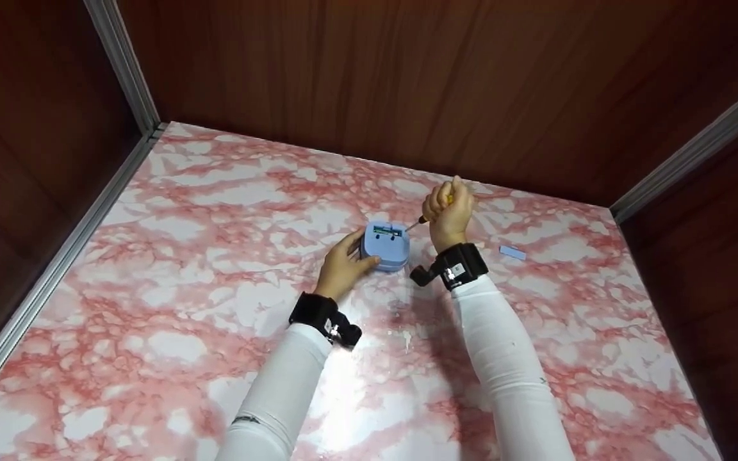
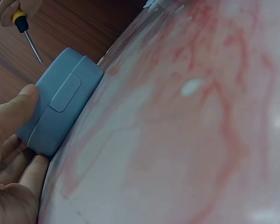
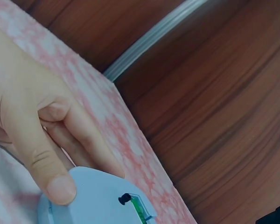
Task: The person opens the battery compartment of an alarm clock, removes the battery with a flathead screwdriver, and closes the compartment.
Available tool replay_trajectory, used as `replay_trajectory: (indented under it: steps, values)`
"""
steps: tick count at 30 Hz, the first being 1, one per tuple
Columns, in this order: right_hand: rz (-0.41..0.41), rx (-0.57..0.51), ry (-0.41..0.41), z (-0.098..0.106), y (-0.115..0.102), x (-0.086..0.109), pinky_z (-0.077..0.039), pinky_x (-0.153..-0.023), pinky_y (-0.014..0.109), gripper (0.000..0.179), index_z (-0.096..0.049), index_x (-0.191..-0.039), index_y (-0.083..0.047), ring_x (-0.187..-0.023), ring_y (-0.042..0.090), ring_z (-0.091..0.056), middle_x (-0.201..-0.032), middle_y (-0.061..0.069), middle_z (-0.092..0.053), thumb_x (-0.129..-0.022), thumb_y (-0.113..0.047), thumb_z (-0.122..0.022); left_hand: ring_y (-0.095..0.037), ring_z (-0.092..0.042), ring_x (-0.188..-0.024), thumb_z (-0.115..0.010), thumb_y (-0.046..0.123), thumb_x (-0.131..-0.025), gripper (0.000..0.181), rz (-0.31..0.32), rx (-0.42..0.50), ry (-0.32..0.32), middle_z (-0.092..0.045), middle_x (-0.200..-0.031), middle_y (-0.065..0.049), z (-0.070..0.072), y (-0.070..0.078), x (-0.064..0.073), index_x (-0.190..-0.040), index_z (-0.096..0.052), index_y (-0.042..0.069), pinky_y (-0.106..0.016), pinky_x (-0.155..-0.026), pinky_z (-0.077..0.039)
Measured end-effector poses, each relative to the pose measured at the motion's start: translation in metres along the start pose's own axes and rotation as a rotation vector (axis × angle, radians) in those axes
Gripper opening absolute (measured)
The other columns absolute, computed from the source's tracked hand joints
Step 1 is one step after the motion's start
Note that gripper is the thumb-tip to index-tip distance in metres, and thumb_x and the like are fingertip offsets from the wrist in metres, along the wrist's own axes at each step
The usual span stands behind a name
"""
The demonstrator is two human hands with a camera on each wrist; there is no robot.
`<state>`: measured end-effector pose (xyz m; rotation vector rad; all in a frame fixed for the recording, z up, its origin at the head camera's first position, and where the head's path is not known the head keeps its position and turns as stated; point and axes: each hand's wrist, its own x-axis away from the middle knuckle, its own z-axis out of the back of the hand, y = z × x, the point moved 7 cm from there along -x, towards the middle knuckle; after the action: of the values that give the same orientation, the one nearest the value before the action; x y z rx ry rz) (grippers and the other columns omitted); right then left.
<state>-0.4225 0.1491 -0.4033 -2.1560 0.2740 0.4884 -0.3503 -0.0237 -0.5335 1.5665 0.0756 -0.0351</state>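
My left hand (image 1: 345,266) grips a rounded light-blue plastic device (image 1: 385,253) by its left side, thumb on top and fingers low along the edge. An open slot in its upper face shows something green (image 3: 139,210), with small black pieces (image 3: 125,199) beside it. My right hand (image 1: 451,210) holds a screwdriver (image 2: 21,22) with a yellow and black handle. Its metal shaft (image 2: 33,47) points down toward the device; in the left wrist view the tip looks slightly apart from the casing. The right wrist view shows just part of the handle at its corner.
A small flat blue strip (image 1: 512,252) lies on the red-and-white marbled tabletop (image 1: 215,358), right of the right hand. Dark wood panels (image 1: 369,77) with metal edge strips (image 1: 125,64) wall in the table's back and sides.
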Motion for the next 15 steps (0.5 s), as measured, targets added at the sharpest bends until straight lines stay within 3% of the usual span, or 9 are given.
replay_trajectory:
  steps: [15]
  values:
    - [0.006,0.052,0.03,0.006,0.013,-0.002,-0.013,-0.038,0.023,0.056,-0.036,-0.051,-0.018,-0.038,0.006,-0.021,-0.044,-0.007,-0.03,-0.105,-0.011,-0.023,-0.027,-0.047,-0.14,-0.08,0.006,-0.085,0.075,0.0,-0.011,-0.001,-0.046,-0.153,-0.018,0.0,0.002,0.0,-0.151,-0.045,0.004,-0.026,-0.114,-0.041]
